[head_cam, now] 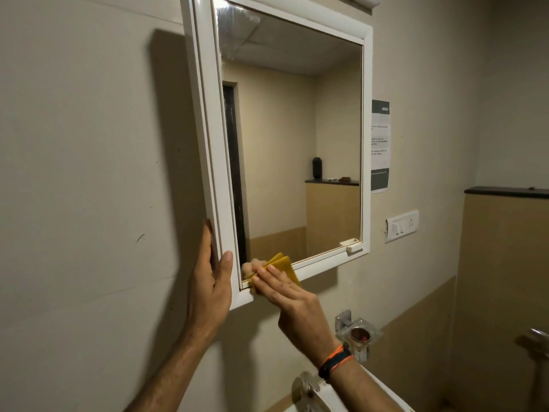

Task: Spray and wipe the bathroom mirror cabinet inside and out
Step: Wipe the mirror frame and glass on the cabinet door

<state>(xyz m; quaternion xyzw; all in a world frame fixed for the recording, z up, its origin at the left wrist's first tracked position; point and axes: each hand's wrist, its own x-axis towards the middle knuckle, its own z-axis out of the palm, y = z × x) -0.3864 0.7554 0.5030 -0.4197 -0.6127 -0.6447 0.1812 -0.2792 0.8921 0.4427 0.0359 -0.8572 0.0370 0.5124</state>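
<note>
A white-framed mirror cabinet (367, 114) hangs on the beige wall, its mirror door (294, 144) shut. My left hand (209, 281) grips the frame's lower left edge, thumb on the front face. My right hand (289, 298) presses a folded yellow cloth (286, 264) against the mirror's bottom left corner, at the lower frame rail. A small white door handle (353, 246) sits at the bottom right of the mirror. No spray bottle is in view.
A paper notice (380, 144) is stuck on the wall right of the cabinet, with a switch plate (401, 226) below it. A clear holder (359, 334) is mounted under the cabinet. A tap (307, 391) and white basin edge (377, 385) lie below. A dark ledge (505, 192) runs at right.
</note>
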